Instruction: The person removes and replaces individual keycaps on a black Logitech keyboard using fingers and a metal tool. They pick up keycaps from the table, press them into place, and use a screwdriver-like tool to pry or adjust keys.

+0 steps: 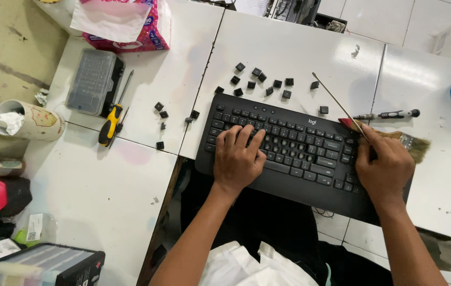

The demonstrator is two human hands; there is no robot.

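We see a black plastic keyboard (pixel 294 151), long and rectangular with a smooth matte wrist rest along its near edge, lying partly on the white tabletop (pixel 289 47) and partly over the lap of the person working. Several sockets in its middle rows stand bare where caps have been taken off, giving that patch a pitted look.

The left hand (pixel 238 156) rests flat on the left half of the keys, fingers spread and pressing down, closed on nothing. The right hand (pixel 384 167) lies over the right end of the keyboard, curled around a thin metal rod (pixel 336 103) that slants up and away over the table; we cannot tell how tightly it grips. Just under that hand lies a paintbrush (pixel 413 143) with a metal ferrule and tan bristles.

Beyond the keyboard's far edge, small square black keycaps (pixel 262 79) lie scattered on the glossy white surface, with a few more off to the left. Near the brush lies a slim dark-handled screwdriver (pixel 389 114). Farther left we find a yellow-and-black screwdriver (pixel 110 124), a grey bit case (pixel 93 82), a pink tissue pack (pixel 124 24) and a cup (pixel 27 121) stuffed with crumpled tissue.
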